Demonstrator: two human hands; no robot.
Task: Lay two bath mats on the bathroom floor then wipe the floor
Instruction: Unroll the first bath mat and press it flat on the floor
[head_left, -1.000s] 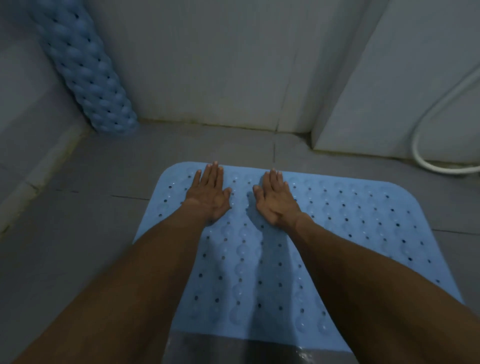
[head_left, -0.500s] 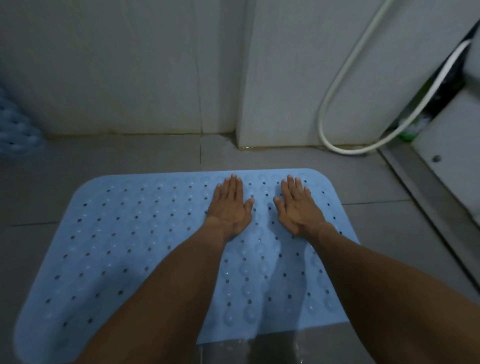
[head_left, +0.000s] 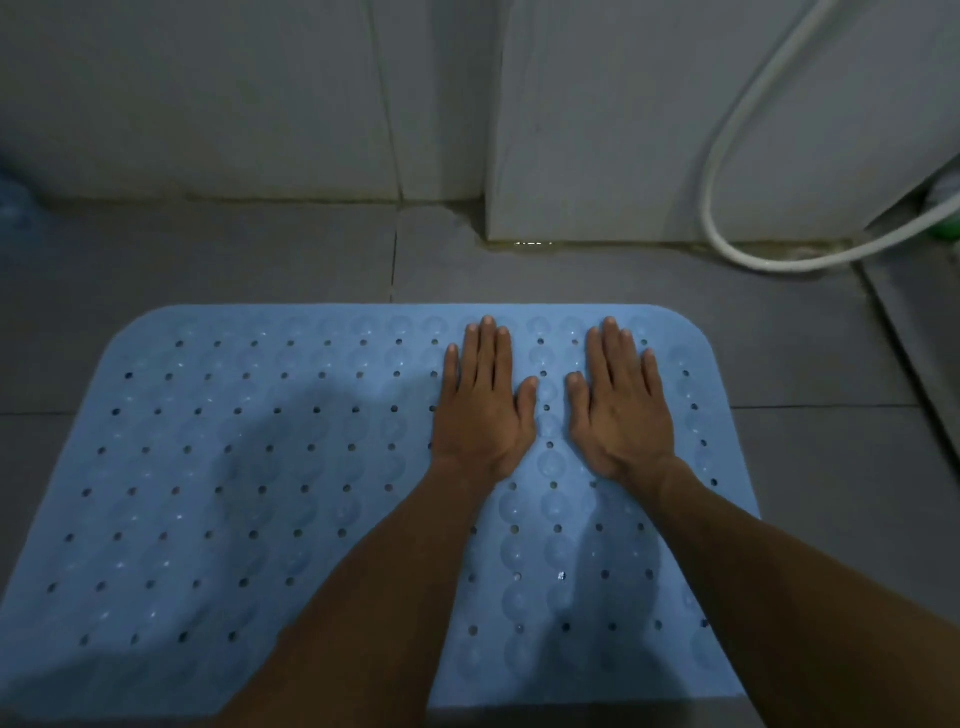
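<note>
Both hands, left (head_left: 483, 410) and right (head_left: 621, 410), press flat and open, gripping nothing, on the right end of the mat (head_left: 234, 467), whose long axis runs leftward.

The bath mat (head_left: 260, 467) looks like soft blue rubbery plastic, dimpled and perforated; the floor (head_left: 208, 260) is matt grey tile.

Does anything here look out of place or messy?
Mostly tidy: the blue bath mat lies flat under both palms. One oddity: a white hose sags onto the floor by the wall, with a small wet glint along the wall's base.
</note>
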